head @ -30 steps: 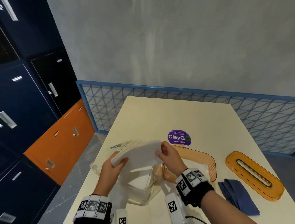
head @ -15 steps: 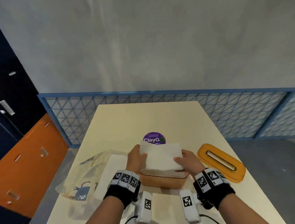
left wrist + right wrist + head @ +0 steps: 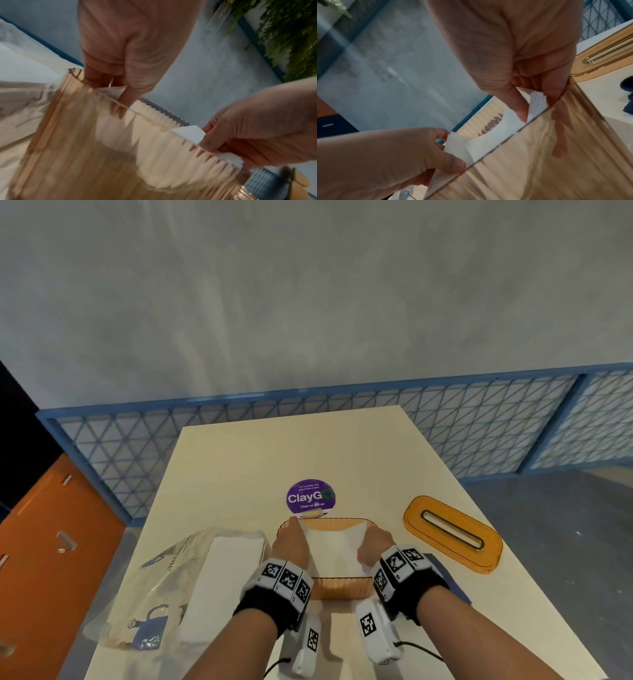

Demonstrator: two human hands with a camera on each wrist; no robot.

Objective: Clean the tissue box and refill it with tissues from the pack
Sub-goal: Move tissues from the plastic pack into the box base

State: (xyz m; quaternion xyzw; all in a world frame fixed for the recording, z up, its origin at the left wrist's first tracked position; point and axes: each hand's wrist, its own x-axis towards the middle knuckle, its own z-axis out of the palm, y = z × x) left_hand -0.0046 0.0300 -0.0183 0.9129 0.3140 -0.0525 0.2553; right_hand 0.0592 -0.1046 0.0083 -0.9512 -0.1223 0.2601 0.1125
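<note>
Both hands were clamped on a stack of white folded tissues, held partly inside the translucent amber ribbed plastic tissue box near the front edge of the cream rectangular desk. The left hand pinched the stack's left end between thumb and fingers; the right hand pinched its right end the same way. The box's flat amber oval lid with a slot lay near the desk's right edge. A clear plastic tissue pack with blue print lay at the left edge, white tissues inside. A dark blue cloth showed behind the right wrist. A round purple sticker sat just beyond the box.
</note>
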